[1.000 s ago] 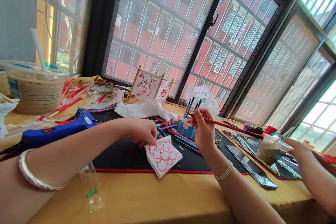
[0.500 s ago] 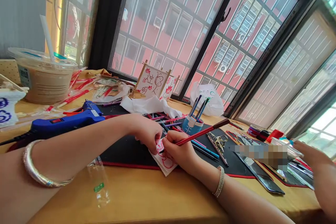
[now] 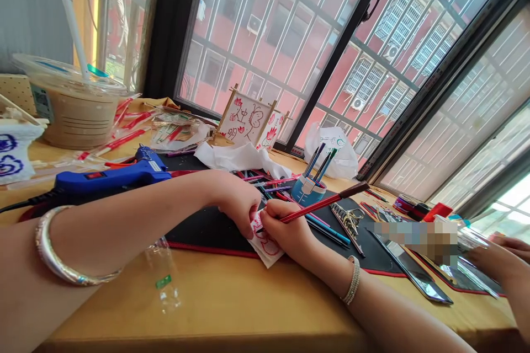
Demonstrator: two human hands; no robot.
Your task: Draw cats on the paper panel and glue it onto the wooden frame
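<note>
A small white piece of paper or cloth (image 3: 268,256) with pink-red line drawings lies at the front edge of the black mat (image 3: 199,233). My left hand (image 3: 240,203) pinches its upper left part, thumb pressed on it. My right hand (image 3: 289,227), closed in a writing grip, holds a red felt-tip pen (image 3: 317,208) with a dark end pointing up to the right. The pen's dark tip meets the drawn surface between my hands. Behind them lie several loose pens (image 3: 275,190) and a blue pen cup (image 3: 307,192) with pens standing in it.
A blue glue gun (image 3: 111,176) and a lidded drink cup (image 3: 78,113) are at left. Small framed drawings (image 3: 248,116) stand by the window. A phone (image 3: 409,267) lies at right, near another person's hand (image 3: 488,256). A clear plastic wrapper (image 3: 165,276) lies in front.
The view has shifted slightly. The pen still rests on the drawing, its tip a little nearer my left thumb. At right, the other person's hand has moved lower, and a second hand shows there.
</note>
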